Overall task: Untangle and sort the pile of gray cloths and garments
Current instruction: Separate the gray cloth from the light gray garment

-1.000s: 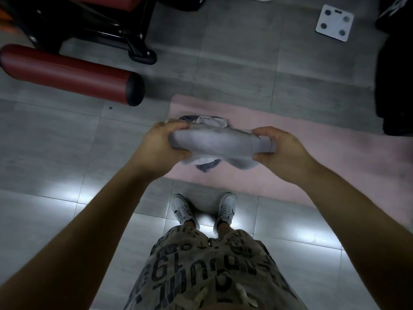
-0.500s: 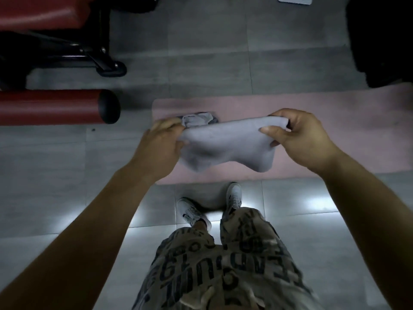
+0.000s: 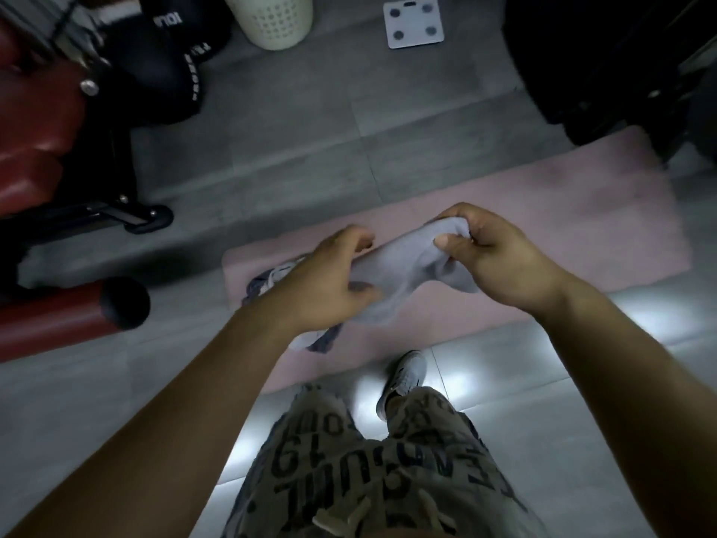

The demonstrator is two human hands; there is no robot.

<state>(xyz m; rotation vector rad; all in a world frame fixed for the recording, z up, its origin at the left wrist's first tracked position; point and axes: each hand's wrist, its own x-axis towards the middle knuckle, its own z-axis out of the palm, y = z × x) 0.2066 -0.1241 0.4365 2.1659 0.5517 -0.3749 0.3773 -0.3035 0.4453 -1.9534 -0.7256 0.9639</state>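
Note:
I hold a light gray cloth [image 3: 399,266] in the air above a pink mat [image 3: 562,227]. My left hand [image 3: 326,281] grips its lower left end, thumb over the fabric. My right hand [image 3: 492,254] pinches its upper right end between thumb and curled fingers. The cloth sags between the two hands. Beneath my left hand a small pile of gray and darker garments [image 3: 267,281] lies on the mat's left end, mostly hidden by my arm.
A red padded exercise bench with black frame [image 3: 58,188] stands at the left. A cream perforated basket [image 3: 271,17] and a white scale [image 3: 413,23] sit at the back. Dark bags [image 3: 620,64] fill the right rear. My feet stand on gray tiles by the mat.
The view has tilted up and turned, showing the basket and scale. My right hand has risen and bunched its end of the cloth, which now slants down to the left hand.

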